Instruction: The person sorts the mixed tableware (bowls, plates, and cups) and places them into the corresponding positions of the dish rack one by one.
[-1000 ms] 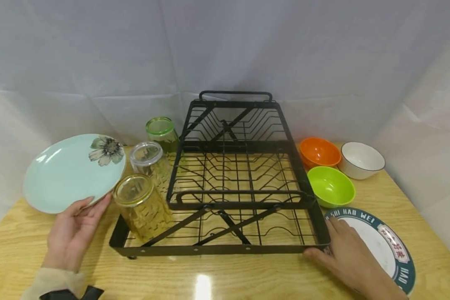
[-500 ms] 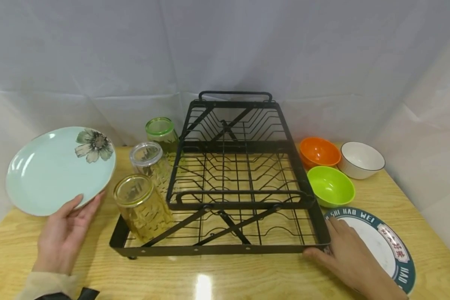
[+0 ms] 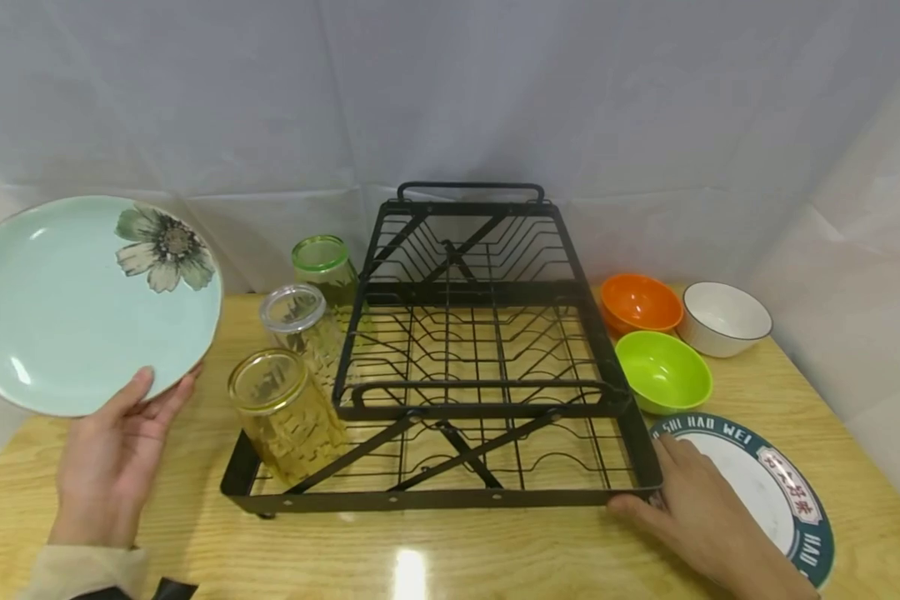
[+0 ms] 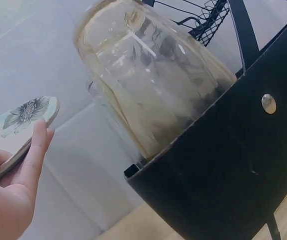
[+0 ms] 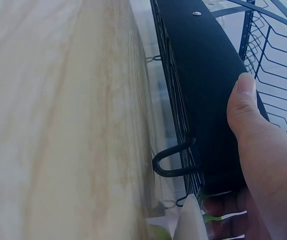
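Observation:
In the head view my left hand (image 3: 116,454) holds a pale blue plate (image 3: 67,308) with a grey flower print by its near right edge. The thumb lies on the upper face and the fingers are underneath; the left wrist view shows this pinch side-on. The plate is raised off the table, tilted toward me. My right hand (image 3: 701,508) grips the front right corner of a black two-tier dish rack (image 3: 450,500). In the right wrist view its thumb presses the rack's front panel (image 5: 203,100), while the other fingers are partly hidden around the side.
A yellow glass (image 3: 288,417), a clear glass (image 3: 300,325) and a green glass (image 3: 326,267) stand along the rack's left side. To the right sit an orange bowl (image 3: 639,304), a lime green bowl (image 3: 663,372), a white bowl (image 3: 723,319) and a green-rimmed plate (image 3: 810,542).
My left hand has lifted the pale blue plate up and moved it left, away from the glasses. My right hand and the rack have stayed in place.

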`<state>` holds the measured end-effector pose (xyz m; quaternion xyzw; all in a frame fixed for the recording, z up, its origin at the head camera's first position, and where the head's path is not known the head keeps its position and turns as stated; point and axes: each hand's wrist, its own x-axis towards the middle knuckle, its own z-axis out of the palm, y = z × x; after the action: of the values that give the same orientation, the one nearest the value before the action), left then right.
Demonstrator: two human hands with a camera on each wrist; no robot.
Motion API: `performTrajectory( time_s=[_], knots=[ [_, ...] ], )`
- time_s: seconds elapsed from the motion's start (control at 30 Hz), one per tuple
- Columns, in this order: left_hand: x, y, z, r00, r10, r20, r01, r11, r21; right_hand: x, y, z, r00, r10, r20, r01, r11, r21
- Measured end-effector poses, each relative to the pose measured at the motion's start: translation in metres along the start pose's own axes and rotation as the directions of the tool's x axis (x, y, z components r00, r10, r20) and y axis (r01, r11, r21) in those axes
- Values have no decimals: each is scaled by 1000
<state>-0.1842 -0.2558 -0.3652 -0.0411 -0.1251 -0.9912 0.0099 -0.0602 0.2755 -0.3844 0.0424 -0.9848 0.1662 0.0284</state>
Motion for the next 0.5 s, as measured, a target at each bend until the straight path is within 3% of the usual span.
performTrajectory(
  time_s=[0.23,0.5],
  knots=[
    [-4,-1,5,1000,-3,10,3,1000,-11,1,0,0,1000,7,9,-7,1000,-2],
    [-9,-9,24,998,-8,57,8,1000,1,1,0,0,1000,3,7,-3,1000,-7]
  ],
)
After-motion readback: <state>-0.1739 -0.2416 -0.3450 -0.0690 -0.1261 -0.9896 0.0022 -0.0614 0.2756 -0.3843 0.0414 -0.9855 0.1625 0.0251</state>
